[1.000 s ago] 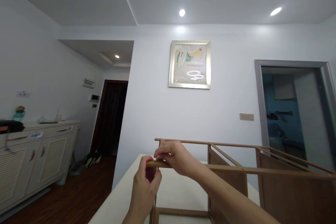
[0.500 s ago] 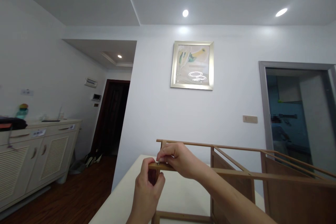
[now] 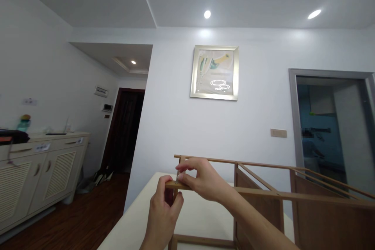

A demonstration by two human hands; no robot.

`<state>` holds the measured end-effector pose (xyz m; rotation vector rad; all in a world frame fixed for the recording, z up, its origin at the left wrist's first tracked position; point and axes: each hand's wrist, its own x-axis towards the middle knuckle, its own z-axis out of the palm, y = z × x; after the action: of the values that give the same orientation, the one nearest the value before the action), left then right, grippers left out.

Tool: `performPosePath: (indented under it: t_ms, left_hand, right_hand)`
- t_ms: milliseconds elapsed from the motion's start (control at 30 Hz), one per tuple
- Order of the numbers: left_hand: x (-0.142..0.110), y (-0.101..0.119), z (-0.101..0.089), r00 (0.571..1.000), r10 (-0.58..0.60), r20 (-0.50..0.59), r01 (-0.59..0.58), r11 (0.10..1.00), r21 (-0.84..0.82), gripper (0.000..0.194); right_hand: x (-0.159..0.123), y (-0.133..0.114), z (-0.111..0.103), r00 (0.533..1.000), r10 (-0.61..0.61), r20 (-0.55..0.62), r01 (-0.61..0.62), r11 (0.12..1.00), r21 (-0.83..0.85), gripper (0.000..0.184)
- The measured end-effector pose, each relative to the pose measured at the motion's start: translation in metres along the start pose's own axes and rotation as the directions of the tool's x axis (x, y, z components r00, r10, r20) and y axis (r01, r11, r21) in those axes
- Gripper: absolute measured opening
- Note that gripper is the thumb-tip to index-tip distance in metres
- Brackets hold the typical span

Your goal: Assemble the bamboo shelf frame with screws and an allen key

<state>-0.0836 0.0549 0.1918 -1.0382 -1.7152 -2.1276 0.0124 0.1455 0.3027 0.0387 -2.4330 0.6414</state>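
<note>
A brown wooden shelf frame [image 3: 258, 192] lies on its side on a cream-white table [image 3: 140, 207]. My left hand [image 3: 164, 207] is wrapped round the near rail's left end, where a crosspiece meets it, fingers on top and thumb below. Above that same end, my right hand [image 3: 200, 177] has its thumb and index finger at a small metal screw [image 3: 176, 181] standing in the rail. The screw's lower part is hidden in the wood, and fingertips partly cover its top.
Dark panels sit between the frame's rails on the right. A white cabinet [image 3: 38, 175] with a bottle [image 3: 24, 123] on it stands at the left. The wall behind holds a framed picture [image 3: 215, 72]. Through the right doorway [image 3: 293, 117], a person is dimly visible.
My right thumb and index finger have shifted slightly on the screw, with the fingers a little more raised and apart. My left hand keeps its hold on the rail.
</note>
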Motion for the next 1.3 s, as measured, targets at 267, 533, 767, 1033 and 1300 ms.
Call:
performPosePath:
  t_ms: [267, 533, 767, 1033, 1300]
  left_hand:
    - [-0.001, -0.001, 0.001, 1.000, -0.003, 0.009, 0.003, 1.000, 0.006, 0.024]
    - [-0.001, -0.003, 0.002, 1.000, 0.014, -0.021, -0.014, 0.999, 0.030, 0.023]
    - [0.000, -0.005, -0.002, 0.999, 0.033, -0.005, -0.032, 0.997, 0.075, 0.025]
    - [0.017, -0.022, -0.017, 0.999, -0.010, -0.032, 0.014, 0.989, 0.147, 0.044]
    - [0.006, -0.001, -0.005, 0.797, 0.564, -0.217, -0.353, 0.726, 0.590, 0.055]
  right_hand:
    - [-0.002, 0.001, 0.004, 0.998, 0.048, -0.048, -0.049, 0.999, -0.014, 0.009]
    - [-0.004, 0.000, 0.004, 1.000, -0.027, -0.002, 0.027, 0.999, -0.042, 0.012]
    - [0.000, 0.006, 0.008, 0.984, -0.167, -0.061, 0.156, 0.975, -0.158, 0.020]
    - [-0.025, 0.023, -0.030, 0.981, -0.088, -0.171, 0.058, 0.984, -0.171, 0.018]
    - [-0.076, 0.075, -0.132, 0.951, 0.097, -0.293, -0.144, 0.979, -0.145, 0.023]
